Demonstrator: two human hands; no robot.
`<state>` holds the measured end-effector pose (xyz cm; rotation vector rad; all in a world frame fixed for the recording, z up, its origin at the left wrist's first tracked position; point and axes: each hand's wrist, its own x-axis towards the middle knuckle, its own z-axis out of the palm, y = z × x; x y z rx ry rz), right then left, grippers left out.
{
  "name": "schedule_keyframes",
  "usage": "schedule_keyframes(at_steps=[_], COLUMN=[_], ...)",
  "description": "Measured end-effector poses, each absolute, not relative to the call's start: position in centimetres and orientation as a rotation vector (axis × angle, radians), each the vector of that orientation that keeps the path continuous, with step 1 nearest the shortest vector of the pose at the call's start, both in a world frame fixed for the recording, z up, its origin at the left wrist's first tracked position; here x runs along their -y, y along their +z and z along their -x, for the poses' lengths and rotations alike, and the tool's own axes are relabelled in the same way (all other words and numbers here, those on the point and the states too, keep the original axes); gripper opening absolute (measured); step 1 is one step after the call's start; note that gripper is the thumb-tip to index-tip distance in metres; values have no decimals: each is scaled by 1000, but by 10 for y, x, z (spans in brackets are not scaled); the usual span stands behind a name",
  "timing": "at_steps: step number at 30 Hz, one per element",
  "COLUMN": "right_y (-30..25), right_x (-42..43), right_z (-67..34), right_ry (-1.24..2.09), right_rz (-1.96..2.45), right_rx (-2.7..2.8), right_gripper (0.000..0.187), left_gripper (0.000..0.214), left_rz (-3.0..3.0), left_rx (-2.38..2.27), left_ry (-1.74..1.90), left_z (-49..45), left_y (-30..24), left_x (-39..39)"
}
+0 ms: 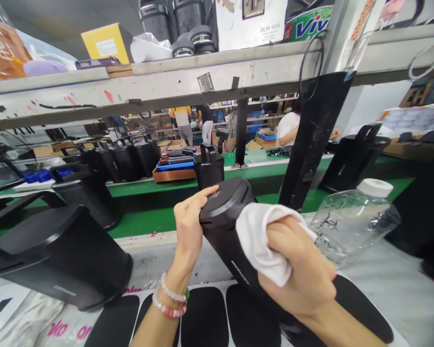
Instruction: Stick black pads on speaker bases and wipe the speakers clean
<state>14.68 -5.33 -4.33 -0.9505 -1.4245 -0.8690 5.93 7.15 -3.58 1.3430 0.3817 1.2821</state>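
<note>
A black cylindrical speaker [224,226] leans tilted over the bench in front of me. My left hand [190,221] grips its top end, fingers curled over the rim; beaded bracelets sit on that wrist. My right hand [298,270] is closed on a white cloth [260,238] and presses it against the speaker's side. Black oval pads [204,315] lie on the bench beneath the speaker.
Another black speaker with a handle [58,250] lies at the left. A clear plastic bottle with a white cap [350,219] rests at the right. More black speakers [126,159] line the green conveyor [148,212]. A shelf [166,82] hangs overhead. People work in the background.
</note>
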Motion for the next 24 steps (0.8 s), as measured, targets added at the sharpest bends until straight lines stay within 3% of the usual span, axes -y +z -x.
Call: schedule_keyframes(at_steps=[24], right_y=[-38], right_x=[59], right_z=[-153], right_ry=[-828], right_rz=[1056], right_rx=[1406], right_gripper=[28], left_gripper=[28], left_rz=[-1378], left_rx=[-371], left_ry=[1340], left_z=[-59], left_y=[-39], left_x=[-73])
